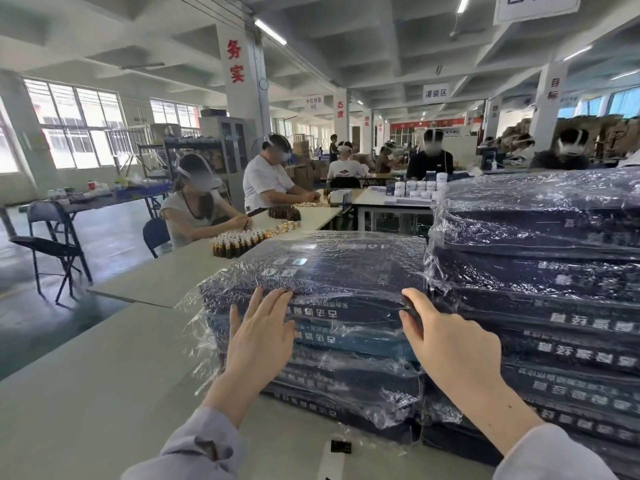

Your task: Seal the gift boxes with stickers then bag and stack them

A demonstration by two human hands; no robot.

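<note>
Two stacks of dark blue gift boxes in clear plastic bags stand on the pale table (104,375). The nearer, lower stack (329,368) has a bagged top box (322,268) lying flat. My left hand (261,336) presses with straight fingers against the near edge of this top box. My right hand (446,341) touches the same edge further right, with the thumb tucked against the box side. The taller stack (540,289) stands to the right, touching the lower one.
A white sticker strip (330,459) with a small black piece lies on the table near me. Several brown bottles (242,240) stand on the table beyond the stack. Other people sit at tables behind. Folding chairs (52,237) stand on the left.
</note>
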